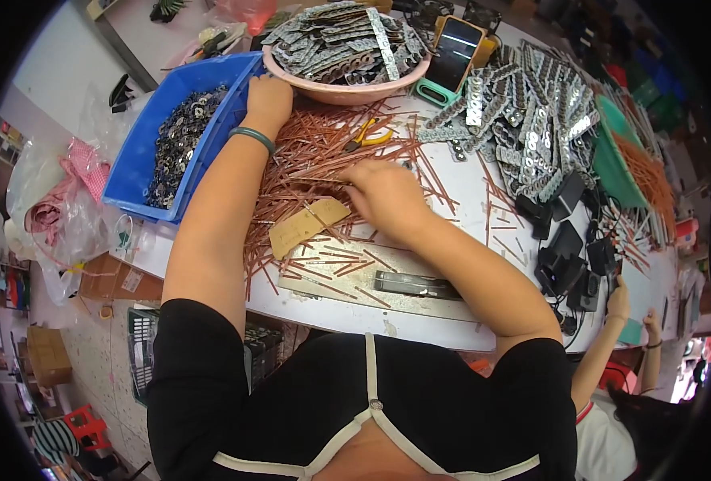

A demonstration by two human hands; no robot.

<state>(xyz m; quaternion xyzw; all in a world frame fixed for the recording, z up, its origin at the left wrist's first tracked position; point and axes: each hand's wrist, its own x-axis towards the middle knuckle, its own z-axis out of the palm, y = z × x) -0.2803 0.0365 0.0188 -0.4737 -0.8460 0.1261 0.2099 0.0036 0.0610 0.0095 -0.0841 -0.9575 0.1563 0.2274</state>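
Observation:
My left hand point(270, 103), with a dark green bangle at its wrist, is closed at the far right corner of a blue bin point(135, 199). Its bent fingers seem to hold the rim. Small dark and silvery metal pieces point(180, 140) lie inside the bin. My right hand point(385, 196) reaches into a heap of thin reddish-brown rods point(307, 152). Its fingers are curled, and their tips are partly hidden, so I cannot make out what they hold. Beside it lies a piece of tan cardboard point(311, 227). Yellow-handled pliers point(369, 136) rest on the rods.
A pink basin point(347, 92) heaped with metal strips stands at the back. More strips point(532, 120) pile up on the right, near a phone on a stand point(455, 56) and black power adapters point(568, 256). A green basin point(616, 152) stands far right. Another person's hand point(618, 303) shows nearby.

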